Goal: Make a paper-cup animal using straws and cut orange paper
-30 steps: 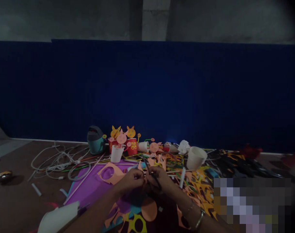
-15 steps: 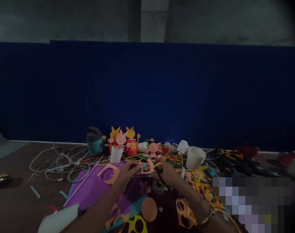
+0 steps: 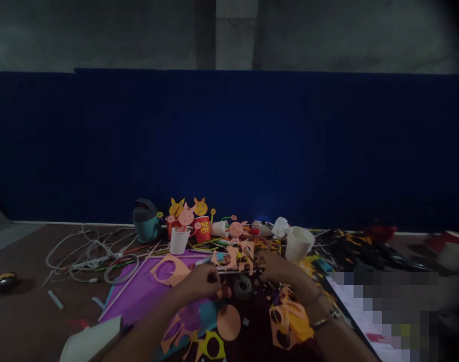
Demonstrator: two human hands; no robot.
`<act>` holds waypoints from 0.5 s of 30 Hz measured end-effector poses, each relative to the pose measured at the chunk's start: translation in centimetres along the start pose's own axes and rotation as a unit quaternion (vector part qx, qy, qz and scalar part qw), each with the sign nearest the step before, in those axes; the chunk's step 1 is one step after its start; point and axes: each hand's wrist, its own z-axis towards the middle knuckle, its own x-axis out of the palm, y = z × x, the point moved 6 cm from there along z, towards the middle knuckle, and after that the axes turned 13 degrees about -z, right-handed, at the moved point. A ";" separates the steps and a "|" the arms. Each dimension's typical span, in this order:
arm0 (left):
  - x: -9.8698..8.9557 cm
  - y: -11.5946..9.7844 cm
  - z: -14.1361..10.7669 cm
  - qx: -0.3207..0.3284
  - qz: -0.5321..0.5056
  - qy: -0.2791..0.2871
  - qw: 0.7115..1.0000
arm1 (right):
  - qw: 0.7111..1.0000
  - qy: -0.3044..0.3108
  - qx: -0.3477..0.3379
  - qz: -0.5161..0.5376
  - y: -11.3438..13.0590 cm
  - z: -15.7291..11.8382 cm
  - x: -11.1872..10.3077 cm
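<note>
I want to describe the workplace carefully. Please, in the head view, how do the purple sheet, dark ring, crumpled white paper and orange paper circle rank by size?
Largest to smallest, as they look:
1. Purple sheet
2. Orange paper circle
3. Dark ring and crumpled white paper: too alike to rank
</note>
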 end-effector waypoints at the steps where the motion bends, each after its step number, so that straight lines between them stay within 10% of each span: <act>1: -0.1 -0.2 -0.1 -0.003 0.022 0.005 1.000 | 1.000 0.009 -0.004 0.002 -0.1 -0.1 0.0; 15: -5.6 -2.4 -3.5 -0.007 0.282 -0.143 0.949 | 0.986 -0.040 0.051 -0.153 -0.3 -0.4 -2.4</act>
